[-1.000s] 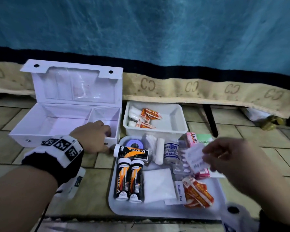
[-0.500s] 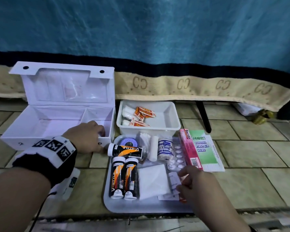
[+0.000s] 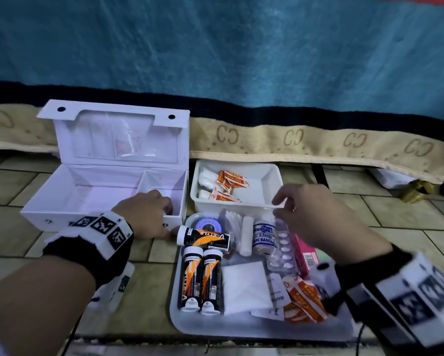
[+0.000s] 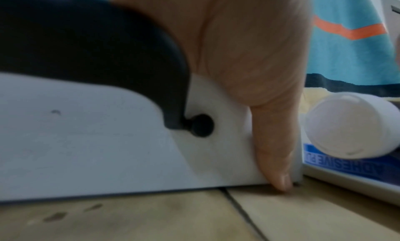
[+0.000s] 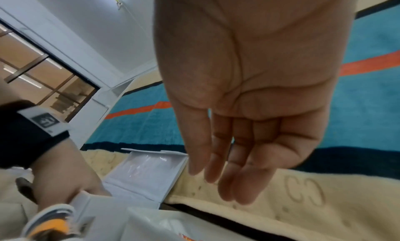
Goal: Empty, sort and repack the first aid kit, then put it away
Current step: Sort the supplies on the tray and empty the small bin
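Note:
The white first aid box stands open on the tiled floor, both compartments bare, lid upright. My left hand grips its front right corner; the thumb presses the front wall. My right hand hovers over the back of the grey tray, by the white bin's front rim, fingers straight and holding nothing. On the tray lie three orange-black tubes, a tape roll, a bandage roll, a blister pack, a gauze pad and orange plasters.
The bin holds more orange plasters and small white packets. A pink carton lies at the tray's right side, partly under my forearm. A beige-edged blue blanket hangs behind everything. A brass fitting sits far right on the tiles.
My right hand let go of the blister pack, dipped to the tray's front, then rose empty toward the bin. My left hand stayed on the box.

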Demonstrator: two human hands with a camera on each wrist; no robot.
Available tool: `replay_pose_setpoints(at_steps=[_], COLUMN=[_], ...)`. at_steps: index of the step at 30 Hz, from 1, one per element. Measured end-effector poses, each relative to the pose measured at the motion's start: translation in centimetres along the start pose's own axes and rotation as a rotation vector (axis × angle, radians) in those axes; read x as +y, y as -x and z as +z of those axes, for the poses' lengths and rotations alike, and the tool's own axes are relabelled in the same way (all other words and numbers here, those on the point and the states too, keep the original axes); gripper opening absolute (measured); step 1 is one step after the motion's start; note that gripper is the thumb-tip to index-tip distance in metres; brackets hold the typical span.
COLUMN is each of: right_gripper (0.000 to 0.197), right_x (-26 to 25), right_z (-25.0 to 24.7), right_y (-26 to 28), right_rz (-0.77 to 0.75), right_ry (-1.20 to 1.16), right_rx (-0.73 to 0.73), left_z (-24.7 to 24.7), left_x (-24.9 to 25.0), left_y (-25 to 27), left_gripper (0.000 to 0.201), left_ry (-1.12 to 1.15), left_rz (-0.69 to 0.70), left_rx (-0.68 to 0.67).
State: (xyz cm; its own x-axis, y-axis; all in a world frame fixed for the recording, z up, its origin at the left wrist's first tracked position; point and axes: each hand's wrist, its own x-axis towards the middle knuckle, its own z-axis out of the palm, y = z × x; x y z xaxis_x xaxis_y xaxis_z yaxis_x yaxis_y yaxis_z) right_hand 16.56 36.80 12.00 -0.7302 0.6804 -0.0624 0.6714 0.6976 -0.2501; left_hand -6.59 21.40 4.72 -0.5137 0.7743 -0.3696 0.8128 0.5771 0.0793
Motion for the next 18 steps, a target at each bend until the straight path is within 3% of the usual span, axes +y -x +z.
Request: replay_pose_setpoints(at_steps=[9, 15, 18], right_gripper=[0.029, 0.03, 0.031], right_x=[-3.8, -5.7, -5.7], right_z=[1.0, 4.3, 4.8], right_y=[-9.2, -11.0, -11.8], right_rz=[-0.182, -0.285, -0.291], right_ry=[0.335, 0.504, 0.527], right_rx=[-0.219, -0.388, -0.393], left_z=[0.1, 0.1, 0.2], left_x=[-0.2, -0.2, -0.2], left_y=[0.0, 0.1, 0.1], left_gripper=[0.051, 0.05, 0.05], left_ry=[0.0, -0.004, -0.006], left_rz=[0.003, 0.001, 0.002], left_rx=[0.006, 0.009, 0.009])
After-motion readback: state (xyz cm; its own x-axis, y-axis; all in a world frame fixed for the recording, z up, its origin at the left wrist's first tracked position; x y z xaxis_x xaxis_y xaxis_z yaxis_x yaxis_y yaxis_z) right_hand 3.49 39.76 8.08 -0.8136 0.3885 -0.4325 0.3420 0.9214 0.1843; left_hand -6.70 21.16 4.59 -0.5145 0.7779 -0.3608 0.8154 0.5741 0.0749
